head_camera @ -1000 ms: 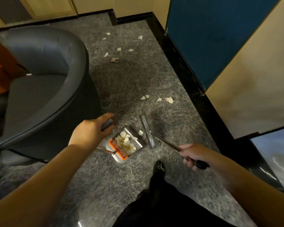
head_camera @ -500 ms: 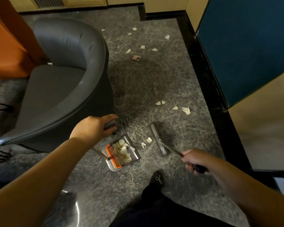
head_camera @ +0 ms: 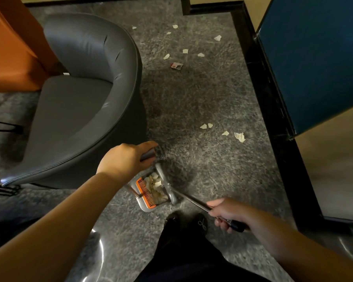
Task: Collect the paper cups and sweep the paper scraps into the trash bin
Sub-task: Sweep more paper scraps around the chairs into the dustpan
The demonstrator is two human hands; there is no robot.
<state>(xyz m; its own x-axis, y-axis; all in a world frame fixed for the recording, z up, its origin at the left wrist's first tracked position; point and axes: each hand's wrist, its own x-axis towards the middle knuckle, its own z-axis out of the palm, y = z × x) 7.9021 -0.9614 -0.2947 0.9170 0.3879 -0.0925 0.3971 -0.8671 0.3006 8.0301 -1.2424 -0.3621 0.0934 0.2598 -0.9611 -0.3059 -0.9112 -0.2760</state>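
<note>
- Left hand [head_camera: 124, 162] curled round the grey handle [head_camera: 148, 154] of the dustpan [head_camera: 144, 206], thumb lying along the top, just beside the curved rim of the grey armchair [head_camera: 86, 102].
- Right hand [head_camera: 227, 213] gripping the broom handle [head_camera: 194, 200], fingers wrapped round its dark end, low and to the right.
- Broom head [head_camera: 167, 185] pressed against the open mouth of the dustpan, lying across its right edge.
- Paper scraps [head_camera: 154, 183] heaped inside the dustpan, next to its orange comb [head_camera: 146, 193].
- More loose scraps [head_camera: 239, 136] on the grey carpet [head_camera: 202, 94] ahead and to the right, four pieces in a loose row, well apart from the dustpan.
- Further cluster of scraps [head_camera: 185, 51] at the far end of the carpet, with a small printed wrapper [head_camera: 176, 65] among them.
- No paper cup or trash bin to be made out.
- Armchair crowding the left side, its back close against the left hand; orange furniture [head_camera: 12, 47] behind it.
- Black skirting [head_camera: 273, 110] and a blue panel [head_camera: 314, 58] closing off the right side of the floor strip.
- Black shoes [head_camera: 201, 222] just below the dustpan, between the two arms.
</note>
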